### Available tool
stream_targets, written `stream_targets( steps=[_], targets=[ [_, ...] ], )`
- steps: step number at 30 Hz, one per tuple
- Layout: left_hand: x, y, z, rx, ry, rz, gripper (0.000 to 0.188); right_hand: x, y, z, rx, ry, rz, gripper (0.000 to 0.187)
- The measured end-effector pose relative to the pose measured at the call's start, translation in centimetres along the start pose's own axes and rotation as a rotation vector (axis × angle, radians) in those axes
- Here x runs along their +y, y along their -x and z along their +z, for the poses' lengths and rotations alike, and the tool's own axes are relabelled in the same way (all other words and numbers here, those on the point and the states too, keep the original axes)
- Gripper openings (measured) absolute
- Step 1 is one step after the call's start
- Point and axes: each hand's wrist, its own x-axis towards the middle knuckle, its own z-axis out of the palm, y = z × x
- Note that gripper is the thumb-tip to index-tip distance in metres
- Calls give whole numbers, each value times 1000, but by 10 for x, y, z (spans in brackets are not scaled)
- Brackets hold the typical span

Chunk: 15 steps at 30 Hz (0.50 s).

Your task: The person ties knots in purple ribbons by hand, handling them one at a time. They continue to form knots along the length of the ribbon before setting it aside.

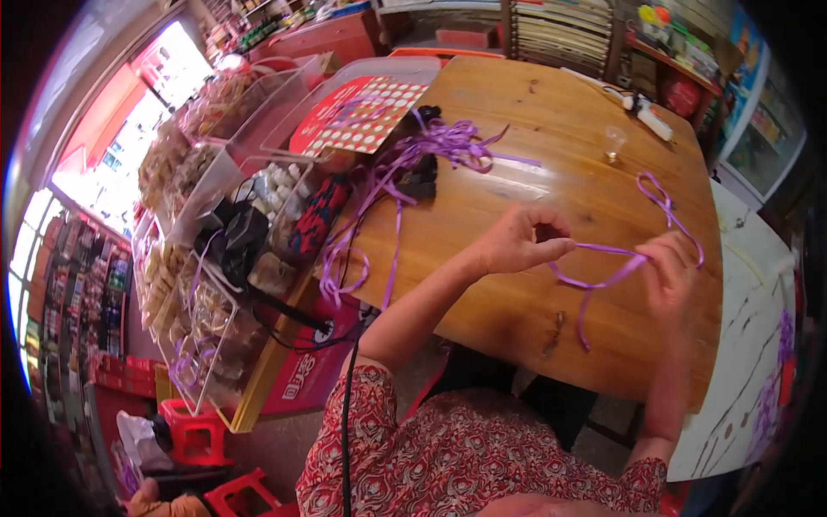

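A narrow purple ribbon [612,277] stretches between my two hands above the wooden table [517,103]. My left hand [523,241] pinches one part of it between thumb and fingertips. The fingers of my right hand [668,274] are curled around another part, slightly blurred. A looped end of ribbon [659,196] lies on the table beyond my right hand, and another end hangs down between the hands. Farther left, a tangled heap of purple ribbons [452,142] rests on the table, with strands trailing over its left edge.
Left of the table stand clear plastic bins [207,189] filled with bagged goods. A dotted card [366,116] lies near the heap. A small clear cup [614,142] and a white device [648,116] stand at the far right. A white marbled table [741,345] adjoins on the right. Red stools [194,431] are at lower left.
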Motion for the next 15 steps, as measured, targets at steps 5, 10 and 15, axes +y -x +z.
stream_targets(
  steps=[5, 10, 15],
  targets=[
    [-2, 15, -28, 44, -35, -11, 11, 9, 16, -30, -44, 83, 107, 12],
    [-3, 34, -61, 156, -119, 41, 10, 68, 66, -52, 80, -146, 268, 9],
    [5, 49, -88, 165, -207, 118, 8, 109, 98, -92, 207, -92, 580, 16]
  ],
)
